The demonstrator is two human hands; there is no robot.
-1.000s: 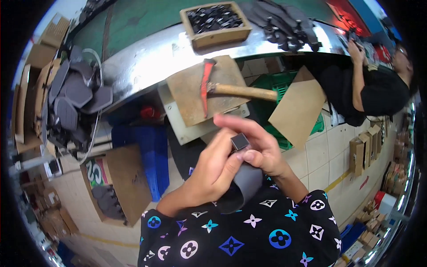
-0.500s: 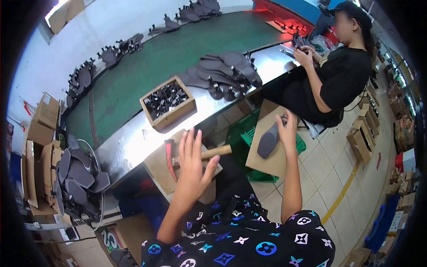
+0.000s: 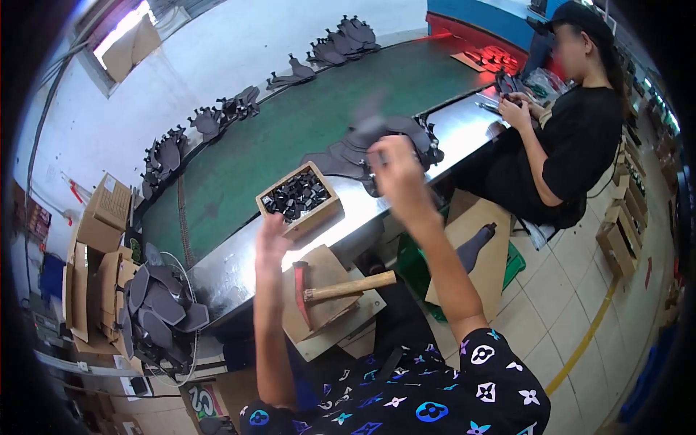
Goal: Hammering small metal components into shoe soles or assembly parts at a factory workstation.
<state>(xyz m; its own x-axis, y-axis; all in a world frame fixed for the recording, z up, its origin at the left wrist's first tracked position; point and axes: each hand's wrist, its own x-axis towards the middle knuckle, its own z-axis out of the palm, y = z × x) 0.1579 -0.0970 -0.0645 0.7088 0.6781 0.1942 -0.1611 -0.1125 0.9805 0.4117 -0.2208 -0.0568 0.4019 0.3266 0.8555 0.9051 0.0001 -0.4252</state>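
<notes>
My right hand (image 3: 402, 177) is raised over the near edge of the bench, blurred, with its fingers curled. Close beyond its fingertips a smeared dark grey paddle-shaped piece (image 3: 368, 119) shows above a pile of similar pieces (image 3: 348, 156); whether the hand touches it cannot be made out. My left hand (image 3: 270, 243) is beside the near left corner of a wooden box (image 3: 319, 216) of small black clips (image 3: 297, 196), its fingers blurred. Before me a hammer (image 3: 337, 288) with a red head and wooden handle lies on a brown board (image 3: 312, 257).
Another grey piece (image 3: 475, 246) lies on cardboard (image 3: 482, 286) over a green crate (image 3: 513, 264). Rows of pieces (image 3: 206, 123) line the green bench top's (image 3: 239, 170) far edge. At left hangs a bundle of pieces (image 3: 156, 304). A co-worker (image 3: 580, 138) sits at right.
My right hand has moved from the piece over the cardboard up and left to the bench pile. My left hand has left the hammer's side for the box. The view has shifted.
</notes>
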